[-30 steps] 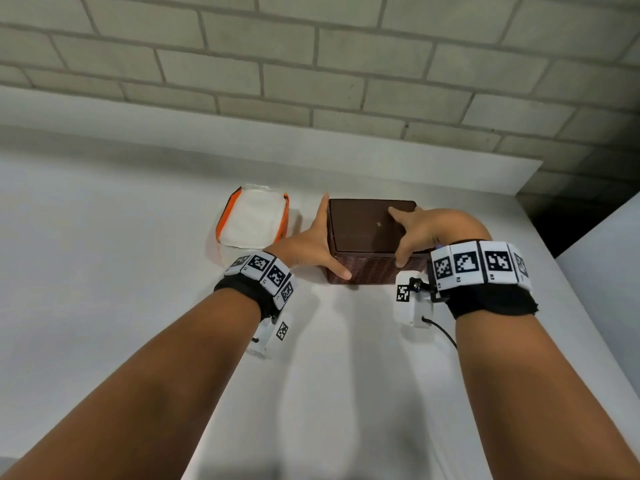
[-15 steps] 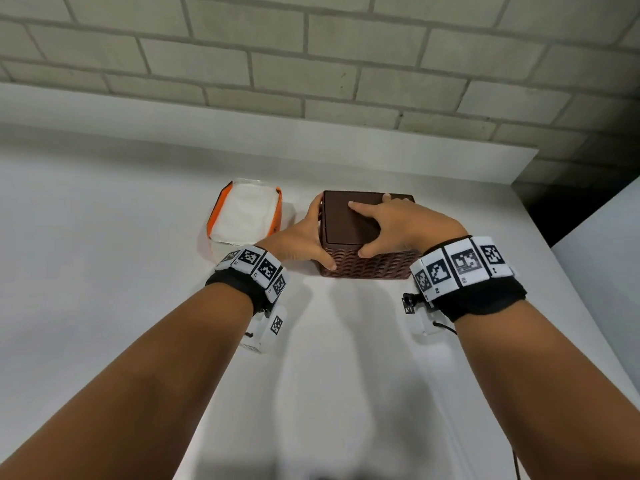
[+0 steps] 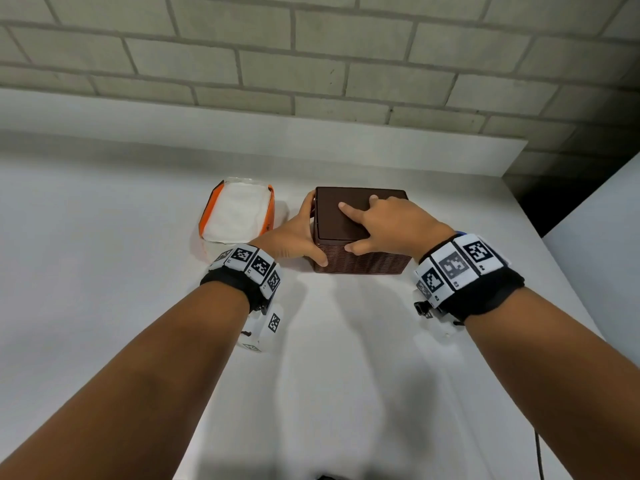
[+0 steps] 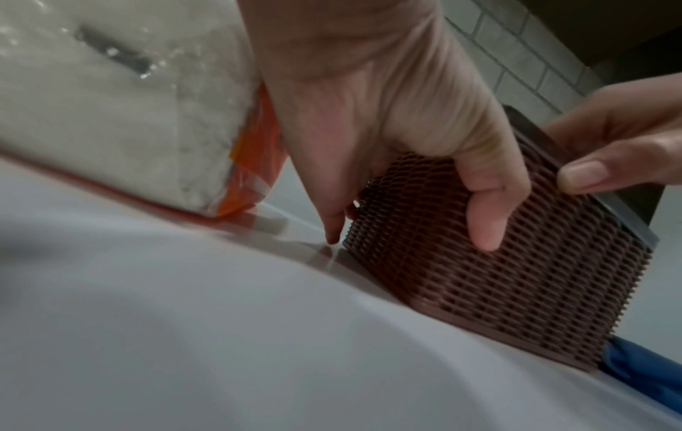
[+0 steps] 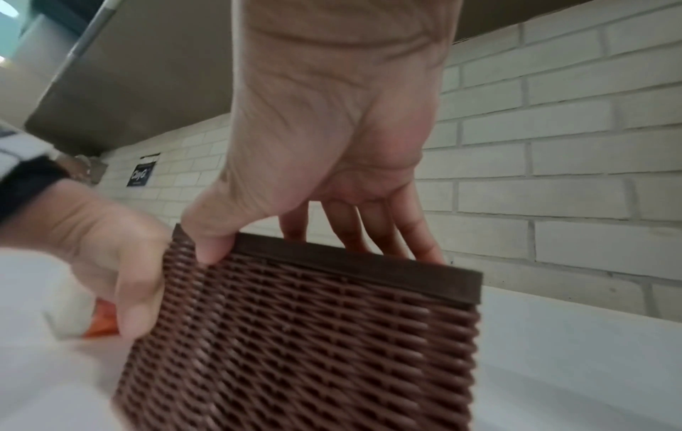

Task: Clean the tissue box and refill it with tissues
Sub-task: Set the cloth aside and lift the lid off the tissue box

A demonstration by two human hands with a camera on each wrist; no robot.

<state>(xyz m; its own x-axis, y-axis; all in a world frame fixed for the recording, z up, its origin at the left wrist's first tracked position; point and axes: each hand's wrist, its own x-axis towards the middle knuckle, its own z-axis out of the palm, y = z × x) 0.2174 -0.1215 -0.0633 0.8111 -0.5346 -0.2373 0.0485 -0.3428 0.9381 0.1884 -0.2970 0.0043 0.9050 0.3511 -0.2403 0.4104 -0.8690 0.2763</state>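
1. Tissue box sits right between both hands, straight out ahead of the person on the white table. Brown woven sides, smooth dark lid on top, and its long axis runs side to side, from one hand across to the other.

2. Left hand is clamped on the box's left end: thumb curled around the near-left corner onto the weave, fingers reaching back along the end wall. Looks like the anchor hand to me.

3. Right hand is draped over the lid from the right. Thumb is hooked on the lid's near edge, as the right wrist view shows, index finger lies flat across the top pointing toward the left hand, and the other fingers reach the far edge. So it's pinching the lid front to back.

4. My read: the lid comes off next, and the right hand is the one on it, so it lifts while the left holds the body down.

5. Tissue pack, orange and clear wrap, lies just beyond the left hand, beside the box but not touching it as far as I can tell.

6. Something blue pokes out at the box's right end, on the right hand's side. Can't tell what it is.
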